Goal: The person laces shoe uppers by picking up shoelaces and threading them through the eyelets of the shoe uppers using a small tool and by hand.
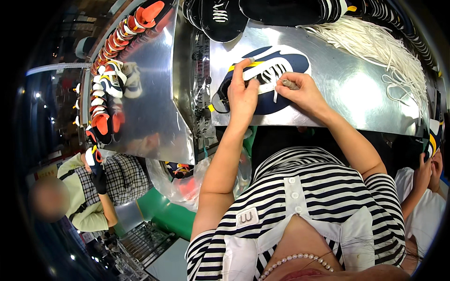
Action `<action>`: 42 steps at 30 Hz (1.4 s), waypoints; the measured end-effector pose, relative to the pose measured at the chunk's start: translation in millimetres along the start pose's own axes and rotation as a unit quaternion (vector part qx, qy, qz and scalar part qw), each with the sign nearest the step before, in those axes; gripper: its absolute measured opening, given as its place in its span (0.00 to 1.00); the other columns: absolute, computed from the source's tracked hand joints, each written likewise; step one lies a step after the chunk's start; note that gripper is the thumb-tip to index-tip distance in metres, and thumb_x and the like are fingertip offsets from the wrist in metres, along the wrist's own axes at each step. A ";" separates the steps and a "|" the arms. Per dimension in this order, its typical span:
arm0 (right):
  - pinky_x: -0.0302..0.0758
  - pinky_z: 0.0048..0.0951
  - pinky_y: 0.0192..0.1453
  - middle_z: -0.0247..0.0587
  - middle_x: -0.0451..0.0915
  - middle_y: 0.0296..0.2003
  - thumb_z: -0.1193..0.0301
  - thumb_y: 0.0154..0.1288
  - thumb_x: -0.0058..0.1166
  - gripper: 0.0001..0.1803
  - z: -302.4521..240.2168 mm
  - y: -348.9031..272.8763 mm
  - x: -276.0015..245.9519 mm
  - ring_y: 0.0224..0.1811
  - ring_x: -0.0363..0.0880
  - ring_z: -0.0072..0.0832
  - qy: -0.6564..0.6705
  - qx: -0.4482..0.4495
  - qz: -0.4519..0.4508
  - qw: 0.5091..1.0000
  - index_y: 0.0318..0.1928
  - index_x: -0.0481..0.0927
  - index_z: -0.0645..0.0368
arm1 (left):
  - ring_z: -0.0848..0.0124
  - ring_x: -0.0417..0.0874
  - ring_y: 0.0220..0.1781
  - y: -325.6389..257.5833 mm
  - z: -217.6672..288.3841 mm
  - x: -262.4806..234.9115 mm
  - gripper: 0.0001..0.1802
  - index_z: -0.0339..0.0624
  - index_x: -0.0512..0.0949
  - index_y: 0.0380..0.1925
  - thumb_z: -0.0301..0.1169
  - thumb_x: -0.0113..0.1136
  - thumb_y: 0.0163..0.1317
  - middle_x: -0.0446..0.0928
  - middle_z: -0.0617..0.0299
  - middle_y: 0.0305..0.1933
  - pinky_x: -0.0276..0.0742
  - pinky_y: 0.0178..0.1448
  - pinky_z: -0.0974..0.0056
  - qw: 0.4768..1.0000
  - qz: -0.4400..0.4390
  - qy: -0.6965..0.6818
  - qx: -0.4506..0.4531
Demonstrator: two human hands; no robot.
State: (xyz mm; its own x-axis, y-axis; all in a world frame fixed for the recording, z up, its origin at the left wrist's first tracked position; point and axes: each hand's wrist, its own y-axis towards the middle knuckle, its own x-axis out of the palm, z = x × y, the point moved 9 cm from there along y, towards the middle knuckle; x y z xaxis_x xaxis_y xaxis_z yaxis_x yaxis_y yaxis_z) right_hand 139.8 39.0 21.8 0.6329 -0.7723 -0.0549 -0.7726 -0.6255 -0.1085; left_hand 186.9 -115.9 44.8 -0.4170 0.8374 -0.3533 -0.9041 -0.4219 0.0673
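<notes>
A navy, white and yellow shoe upper (pixel 295 60) lies on the metal tabletop in front of me. White lacing crosses its middle opening. My left hand (pixel 243 96) grips the upper's left side, with the index finger stretched along the yellow and white part and the thumb near the lacing. Over the right side of the lacing, my right hand (pixel 305 96) pinches a white shoelace (pixel 275 97), whose short end hangs below the fingertips. Wraps cover a fingertip on each hand.
A heap of loose white shoelaces (pixel 361 42) lies at the back right. Black shoe uppers (pixel 220 21) sit along the far edge. Left of a plastic-covered gap, a metal table (pixel 150 103) carries a row of orange-lined uppers (pixel 112 51). Co-workers sit left and right, each handling an upper.
</notes>
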 end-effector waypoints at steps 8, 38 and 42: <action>0.66 0.18 0.37 0.24 0.74 0.25 0.69 0.62 0.58 0.09 0.5 -9.1 18.3 0.30 0.68 0.12 0.079 0.046 -0.073 0.993 0.29 0.79 0.62 | 0.50 0.82 0.34 -7.7 13.8 -6.1 0.25 0.43 0.73 0.55 0.27 0.48 0.55 0.80 0.45 0.31 0.75 0.44 0.53 0.980 -0.014 0.191 0.056; 0.72 0.30 0.30 0.41 0.80 0.25 0.69 0.70 0.51 0.09 -16.4 -39.0 15.6 0.25 0.80 0.31 -0.075 -0.003 -0.025 0.997 0.40 0.71 0.62 | 0.54 0.83 0.27 -45.4 38.3 -7.5 0.16 0.42 0.74 0.42 0.39 0.64 0.59 0.81 0.51 0.25 0.74 0.32 0.54 0.967 -0.051 0.231 0.093; 0.73 0.30 0.29 0.41 0.80 0.22 0.70 0.69 0.52 0.08 -17.4 -36.2 13.3 0.23 0.80 0.32 -0.113 0.003 -0.022 0.993 0.37 0.72 0.62 | 0.55 0.83 0.28 -52.6 39.8 -4.1 0.16 0.40 0.76 0.43 0.34 0.67 0.58 0.82 0.52 0.33 0.76 0.34 0.60 0.957 -0.044 0.247 0.145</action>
State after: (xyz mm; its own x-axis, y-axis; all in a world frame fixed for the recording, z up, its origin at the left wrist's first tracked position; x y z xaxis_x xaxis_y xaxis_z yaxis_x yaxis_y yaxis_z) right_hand 175.3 49.5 42.3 0.6609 -0.7000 -0.2706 -0.7447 -0.6565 -0.1205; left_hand 232.5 -83.2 79.8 -0.3087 0.5680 -0.7629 -0.9512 -0.1828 0.2487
